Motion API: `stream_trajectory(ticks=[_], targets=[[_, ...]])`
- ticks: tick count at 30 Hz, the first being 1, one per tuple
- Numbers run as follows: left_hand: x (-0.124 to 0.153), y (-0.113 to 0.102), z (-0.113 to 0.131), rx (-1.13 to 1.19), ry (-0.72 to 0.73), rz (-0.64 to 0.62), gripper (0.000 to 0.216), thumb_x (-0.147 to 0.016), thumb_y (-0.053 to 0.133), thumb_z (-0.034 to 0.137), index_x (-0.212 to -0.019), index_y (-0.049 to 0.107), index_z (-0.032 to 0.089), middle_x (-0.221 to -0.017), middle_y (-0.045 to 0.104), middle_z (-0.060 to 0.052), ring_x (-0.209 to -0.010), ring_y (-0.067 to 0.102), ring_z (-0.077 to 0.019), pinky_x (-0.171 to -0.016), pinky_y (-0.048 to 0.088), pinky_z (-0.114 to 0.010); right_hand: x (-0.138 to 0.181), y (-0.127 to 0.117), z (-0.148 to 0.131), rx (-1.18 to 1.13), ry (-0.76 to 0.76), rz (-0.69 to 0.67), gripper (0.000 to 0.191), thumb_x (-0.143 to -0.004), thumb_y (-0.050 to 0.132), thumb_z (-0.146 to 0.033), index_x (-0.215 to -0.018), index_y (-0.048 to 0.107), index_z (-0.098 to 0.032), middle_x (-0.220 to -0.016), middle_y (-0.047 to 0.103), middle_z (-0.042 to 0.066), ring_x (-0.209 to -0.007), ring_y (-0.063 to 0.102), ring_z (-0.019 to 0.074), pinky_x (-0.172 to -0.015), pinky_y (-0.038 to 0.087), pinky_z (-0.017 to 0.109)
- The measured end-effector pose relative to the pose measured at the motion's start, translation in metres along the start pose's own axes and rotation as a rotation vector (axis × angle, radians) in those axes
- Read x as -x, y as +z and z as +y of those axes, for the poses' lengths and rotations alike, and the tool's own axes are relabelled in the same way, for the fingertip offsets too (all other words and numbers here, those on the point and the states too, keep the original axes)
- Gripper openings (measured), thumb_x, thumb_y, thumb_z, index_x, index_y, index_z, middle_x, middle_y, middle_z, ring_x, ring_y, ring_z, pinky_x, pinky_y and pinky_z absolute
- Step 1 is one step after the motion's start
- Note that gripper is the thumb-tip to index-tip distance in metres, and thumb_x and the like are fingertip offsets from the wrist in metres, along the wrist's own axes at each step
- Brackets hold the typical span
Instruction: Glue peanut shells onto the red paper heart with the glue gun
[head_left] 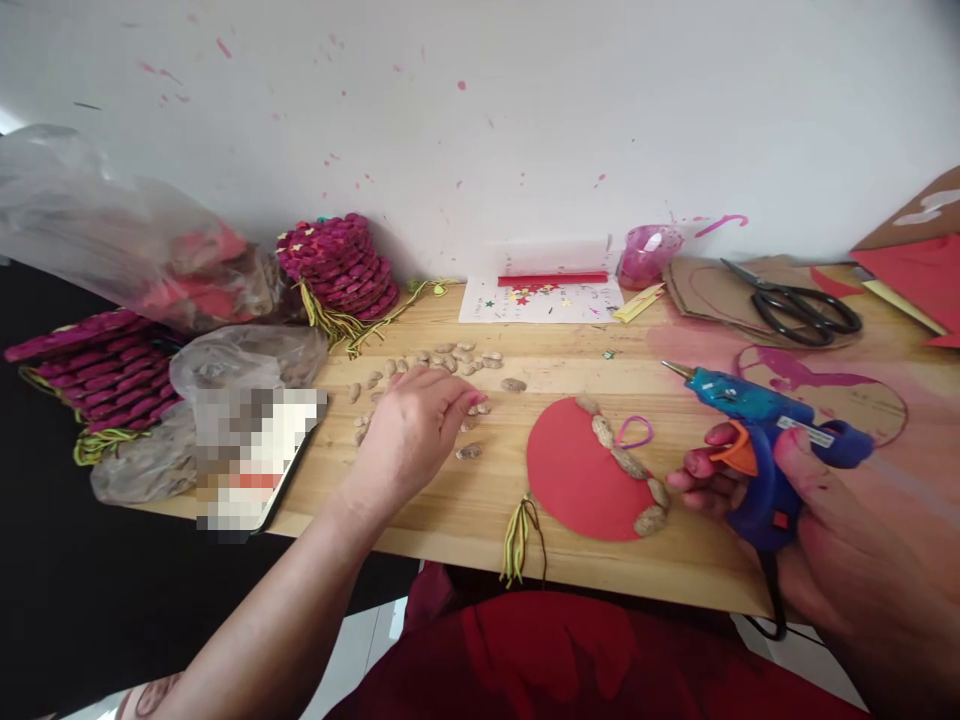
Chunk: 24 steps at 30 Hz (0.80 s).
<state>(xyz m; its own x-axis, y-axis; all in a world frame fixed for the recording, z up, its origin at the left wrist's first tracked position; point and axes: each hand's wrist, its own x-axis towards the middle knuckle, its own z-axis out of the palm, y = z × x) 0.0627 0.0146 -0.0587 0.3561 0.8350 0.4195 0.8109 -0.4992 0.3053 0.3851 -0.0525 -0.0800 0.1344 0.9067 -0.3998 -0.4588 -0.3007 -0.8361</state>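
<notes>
Bare table [465, 500] lies open between scattered peanuts [450, 360] and red disc [574, 480]; plastic bags [240, 360] crowd the left.

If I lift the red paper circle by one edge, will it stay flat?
Probably it bends: the red paper circle looks thin and lies flat. The tan peanut shells along its right edge likely pull that side down.

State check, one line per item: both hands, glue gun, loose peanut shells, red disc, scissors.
left hand: palm down, fingertips among peanut shells; grip unclear
right hand: closed on glue gun, finger on orange trigger
glue gun: held up, nozzle pointing left
peanut shells: loose, scattered
red disc: lying flat, row of shells along its right edge
scissors: lying flat, blades shut
</notes>
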Motion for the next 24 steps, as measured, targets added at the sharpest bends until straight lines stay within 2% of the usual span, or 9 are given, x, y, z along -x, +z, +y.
stream_trajectory(ticks=[3,8,12,16,21,24], targets=[[-0.015,0.011,-0.003,-0.011,0.042,0.006,0.021,-0.094,0.063,0.012,-0.11,0.074,0.018,-0.097,0.078,-0.007,-0.091,0.067,-0.0239,-0.086,0.052,-0.041,0.0,-0.001,0.0,0.008,-0.012,0.026,0.035,-0.077,0.08,-0.058,-0.083,0.076,-0.024,-0.085,0.079,0.011,-0.083,0.079,0.0355,-0.076,0.069,0.046],[-0.04,0.03,-0.004,-0.048,0.161,-0.101,0.011,-0.087,0.071,0.009,-0.091,0.076,0.018,-0.089,0.077,-0.007,-0.09,0.067,-0.0255,-0.084,0.054,-0.041,-0.001,-0.005,0.002,0.007,-0.015,0.007,0.031,-0.08,0.079,-0.054,-0.085,0.077,-0.024,-0.076,0.076,0.009,-0.082,0.079,0.0327,-0.072,0.068,0.038],[-0.052,0.037,-0.002,-0.01,0.187,-0.158,0.013,-0.087,0.07,0.006,-0.091,0.076,0.017,-0.09,0.076,-0.007,-0.09,0.069,-0.0228,-0.083,0.055,-0.037,-0.001,-0.008,0.002,-0.028,0.044,-0.016,0.032,-0.076,0.083,-0.054,-0.083,0.076,-0.023,-0.073,0.074,0.008,-0.081,0.079,0.0319,-0.064,0.066,0.031],[-0.055,0.041,-0.001,0.039,0.177,-0.218,0.018,-0.087,0.066,0.002,-0.089,0.077,0.017,-0.09,0.075,-0.006,-0.084,0.07,-0.0194,-0.08,0.055,-0.032,-0.001,-0.009,0.002,-0.046,0.063,-0.027,0.032,-0.076,0.083,-0.053,-0.086,0.076,-0.023,-0.079,0.074,0.009,-0.081,0.078,0.0317,-0.067,0.067,0.035],[-0.055,0.046,-0.005,0.053,0.177,-0.224,0.019,-0.088,0.065,0.004,-0.086,0.078,0.017,-0.087,0.077,-0.005,-0.08,0.071,-0.0182,-0.077,0.054,-0.028,-0.002,-0.008,0.001,-0.071,0.092,0.014,0.047,-0.059,0.094,-0.055,-0.085,0.073,-0.022,-0.082,0.074,0.009,-0.076,0.078,0.032,-0.068,0.068,0.04],[-0.054,0.047,-0.005,0.047,0.191,-0.22,0.021,-0.088,0.064,0.004,-0.085,0.08,0.017,-0.089,0.077,-0.006,-0.08,0.071,-0.0178,-0.076,0.054,-0.028,-0.003,-0.008,0.001,-0.089,0.106,0.015,0.046,-0.06,0.093,-0.055,-0.086,0.073,-0.022,-0.083,0.074,0.009,-0.075,0.077,0.0302,-0.068,0.068,0.04]])
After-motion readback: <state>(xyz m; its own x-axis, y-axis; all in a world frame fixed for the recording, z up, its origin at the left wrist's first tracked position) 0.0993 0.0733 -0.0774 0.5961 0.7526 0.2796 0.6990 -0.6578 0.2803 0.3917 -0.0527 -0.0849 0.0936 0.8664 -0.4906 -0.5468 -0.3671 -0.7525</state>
